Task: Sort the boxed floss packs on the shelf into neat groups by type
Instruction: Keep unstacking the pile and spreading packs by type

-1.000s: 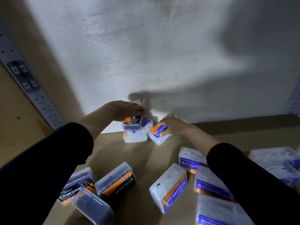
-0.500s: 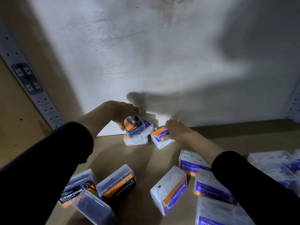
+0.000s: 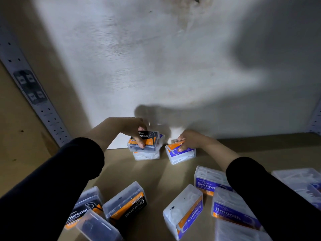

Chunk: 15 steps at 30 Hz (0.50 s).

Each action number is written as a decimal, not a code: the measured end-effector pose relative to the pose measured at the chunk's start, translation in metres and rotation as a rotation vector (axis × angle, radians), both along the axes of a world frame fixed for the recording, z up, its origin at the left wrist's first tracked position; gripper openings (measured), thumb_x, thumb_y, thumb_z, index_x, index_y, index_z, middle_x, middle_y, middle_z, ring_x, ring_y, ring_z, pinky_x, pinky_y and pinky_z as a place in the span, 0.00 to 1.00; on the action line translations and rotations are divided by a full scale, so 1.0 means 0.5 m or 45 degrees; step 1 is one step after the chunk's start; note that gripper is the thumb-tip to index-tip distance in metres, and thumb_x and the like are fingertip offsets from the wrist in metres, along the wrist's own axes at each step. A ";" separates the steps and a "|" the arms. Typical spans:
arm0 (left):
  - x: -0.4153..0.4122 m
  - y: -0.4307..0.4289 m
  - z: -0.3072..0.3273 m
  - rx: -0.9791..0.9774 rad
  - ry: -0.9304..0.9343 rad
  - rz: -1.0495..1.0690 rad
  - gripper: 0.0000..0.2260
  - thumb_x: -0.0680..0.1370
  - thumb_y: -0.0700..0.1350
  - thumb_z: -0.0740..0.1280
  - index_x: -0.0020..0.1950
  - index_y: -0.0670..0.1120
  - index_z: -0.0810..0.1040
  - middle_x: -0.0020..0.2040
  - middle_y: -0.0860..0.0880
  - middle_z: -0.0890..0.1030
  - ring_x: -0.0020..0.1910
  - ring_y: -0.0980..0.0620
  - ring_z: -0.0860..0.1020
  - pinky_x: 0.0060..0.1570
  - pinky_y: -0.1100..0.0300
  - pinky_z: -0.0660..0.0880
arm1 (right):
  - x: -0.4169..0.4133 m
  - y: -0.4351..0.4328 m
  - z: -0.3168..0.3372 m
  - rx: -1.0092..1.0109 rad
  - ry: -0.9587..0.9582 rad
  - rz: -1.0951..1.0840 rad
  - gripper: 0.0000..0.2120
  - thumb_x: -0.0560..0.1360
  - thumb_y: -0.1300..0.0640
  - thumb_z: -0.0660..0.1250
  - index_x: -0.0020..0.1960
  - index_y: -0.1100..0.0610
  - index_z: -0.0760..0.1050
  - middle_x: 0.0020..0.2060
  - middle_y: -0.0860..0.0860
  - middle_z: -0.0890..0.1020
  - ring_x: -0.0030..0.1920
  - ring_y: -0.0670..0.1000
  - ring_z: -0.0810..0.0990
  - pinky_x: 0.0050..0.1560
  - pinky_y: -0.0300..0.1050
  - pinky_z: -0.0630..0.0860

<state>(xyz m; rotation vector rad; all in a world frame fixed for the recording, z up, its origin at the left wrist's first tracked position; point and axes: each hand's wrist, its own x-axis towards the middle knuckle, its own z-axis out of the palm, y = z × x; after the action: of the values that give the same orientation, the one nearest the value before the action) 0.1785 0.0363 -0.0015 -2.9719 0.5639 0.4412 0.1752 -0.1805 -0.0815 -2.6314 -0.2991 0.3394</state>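
Charcoal pack (image 3: pixel 147 141), gripped by the left hand (image 3: pixel 125 126), now lifts off the white pack (image 3: pixel 146 156) at the shelf's (image 3: pixel 156 173) back. The right hand (image 3: pixel 191 140) pinches a Smooth pack (image 3: pixel 180 154) just beside, so the mixed stack is separating.

Pack (image 3: pixel 146 156) under Charcoal box (image 3: pixel 147 136) in left hand (image 3: pixel 125 126): label hidden. Right hand (image 3: pixel 191 139) covers label top on tilted Smooth pack (image 3: pixel 180 154) it grips. Nearer Smooth packs (image 3: pixel 208 181) half behind right sleeve (image 3: pixel 269 197).
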 end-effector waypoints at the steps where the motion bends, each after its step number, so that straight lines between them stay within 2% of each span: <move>1: 0.000 0.001 -0.003 -0.028 -0.002 0.012 0.24 0.68 0.50 0.76 0.61 0.47 0.75 0.53 0.53 0.69 0.59 0.50 0.72 0.60 0.58 0.69 | 0.002 -0.002 0.000 0.018 0.020 -0.015 0.28 0.71 0.57 0.72 0.67 0.64 0.70 0.66 0.58 0.74 0.65 0.56 0.74 0.63 0.44 0.69; 5: 0.004 0.007 -0.013 -0.192 -0.031 0.078 0.20 0.66 0.49 0.78 0.52 0.50 0.72 0.51 0.53 0.74 0.51 0.52 0.72 0.49 0.61 0.67 | -0.001 -0.015 -0.005 0.067 0.050 -0.075 0.26 0.68 0.57 0.74 0.62 0.65 0.74 0.61 0.59 0.78 0.60 0.57 0.77 0.50 0.41 0.70; 9: 0.005 0.002 -0.022 -0.288 -0.211 0.131 0.27 0.65 0.47 0.78 0.59 0.42 0.72 0.55 0.46 0.76 0.50 0.48 0.72 0.46 0.59 0.68 | -0.011 -0.025 -0.014 0.115 -0.056 -0.116 0.22 0.66 0.57 0.75 0.56 0.66 0.76 0.57 0.60 0.80 0.49 0.53 0.78 0.40 0.41 0.69; 12: 0.000 -0.011 -0.030 -0.357 -0.328 0.095 0.33 0.63 0.44 0.79 0.64 0.40 0.70 0.65 0.46 0.72 0.60 0.45 0.73 0.57 0.56 0.71 | -0.019 -0.024 -0.015 0.064 -0.214 -0.111 0.18 0.66 0.55 0.75 0.51 0.63 0.76 0.55 0.60 0.79 0.45 0.51 0.74 0.35 0.38 0.67; 13: -0.006 -0.016 -0.033 -0.353 -0.374 0.064 0.35 0.63 0.43 0.79 0.66 0.40 0.69 0.67 0.46 0.70 0.63 0.45 0.71 0.60 0.56 0.70 | -0.022 -0.023 -0.014 0.031 -0.277 -0.109 0.19 0.66 0.55 0.75 0.51 0.62 0.76 0.55 0.59 0.79 0.45 0.51 0.74 0.36 0.40 0.69; 15: -0.017 -0.026 -0.047 -0.290 -0.531 0.027 0.38 0.63 0.43 0.78 0.69 0.38 0.66 0.70 0.44 0.67 0.65 0.44 0.69 0.62 0.56 0.67 | -0.028 -0.022 -0.013 -0.023 -0.399 -0.106 0.21 0.65 0.55 0.75 0.53 0.63 0.75 0.55 0.59 0.77 0.50 0.55 0.76 0.46 0.45 0.72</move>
<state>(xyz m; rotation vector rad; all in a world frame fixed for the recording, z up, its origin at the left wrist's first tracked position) 0.1701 0.0232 -0.0249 -3.1449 0.5657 -0.2591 0.1613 -0.1918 -0.0878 -2.7014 -0.2870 -0.1001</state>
